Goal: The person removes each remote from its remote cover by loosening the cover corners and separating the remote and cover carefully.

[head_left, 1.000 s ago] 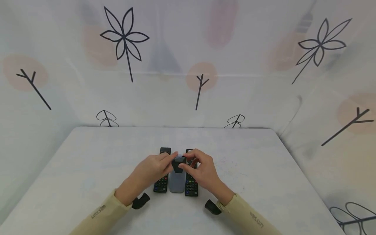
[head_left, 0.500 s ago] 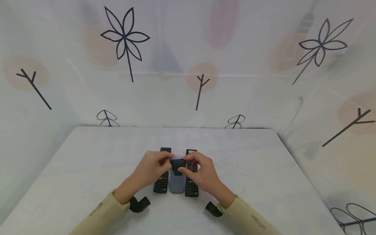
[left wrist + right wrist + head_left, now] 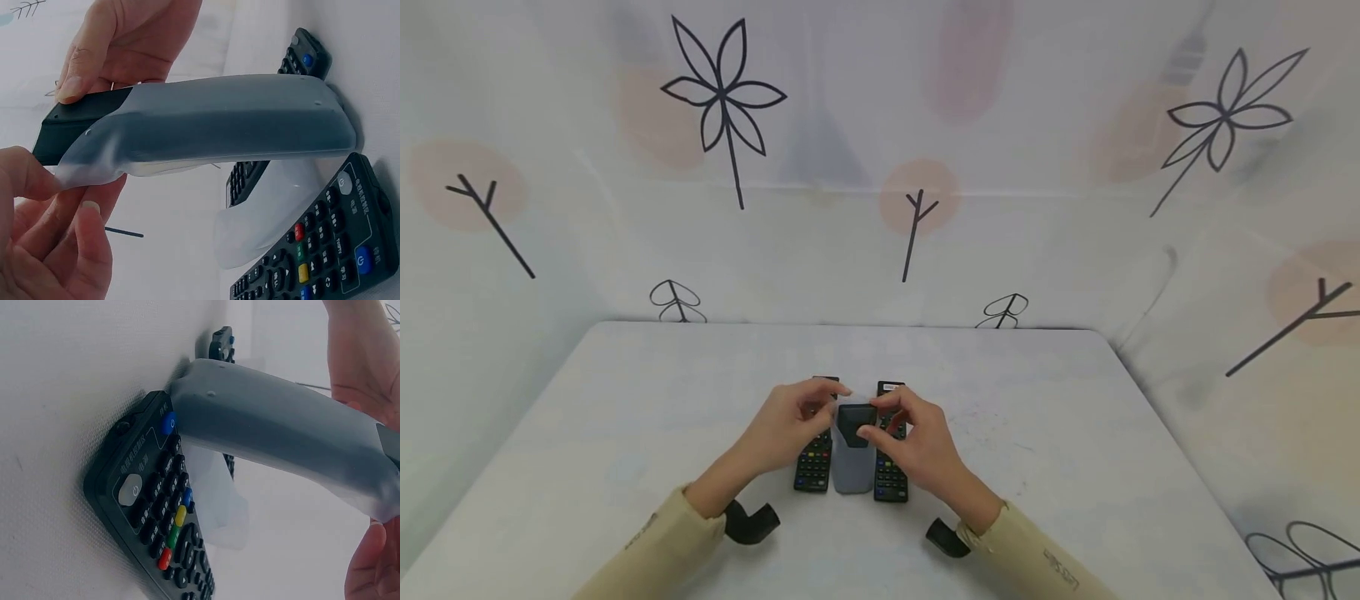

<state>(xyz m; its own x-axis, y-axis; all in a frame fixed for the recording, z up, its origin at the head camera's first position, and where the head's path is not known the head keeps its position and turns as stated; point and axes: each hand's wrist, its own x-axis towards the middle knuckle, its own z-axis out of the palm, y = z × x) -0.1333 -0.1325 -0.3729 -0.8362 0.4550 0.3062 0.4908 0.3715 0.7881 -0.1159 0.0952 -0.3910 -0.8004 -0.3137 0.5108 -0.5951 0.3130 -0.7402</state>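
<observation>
A dark remote control (image 3: pixel 856 423) in a translucent silicone cover (image 3: pixel 231 122) stands tilted, its lower end close to the tabletop and its dark upper end bare. My right hand (image 3: pixel 917 433) holds that bare end, the thumb against its face in the left wrist view. From the other side my left hand (image 3: pixel 784 425) pinches the edge of the cover, index finger stretched along the top. Black button remotes lie to either side, the left one (image 3: pixel 812 471) and the right one (image 3: pixel 891 482). In the right wrist view the bare end is mostly cut off.
Behind the held remote lies another translucent cover (image 3: pixel 269 215), hidden in the head view. A white table (image 3: pixel 662 400) bears everything, with a printed cloth (image 3: pixel 820 250) behind it. Black curved pieces, left (image 3: pixel 751 525) and right (image 3: pixel 947 538), sit by the sleeve cuffs.
My left hand has drawn back slightly, its fingers shifting at the cover's edge. More of the remote's dark end shows between the hands. The right hand has barely moved.
</observation>
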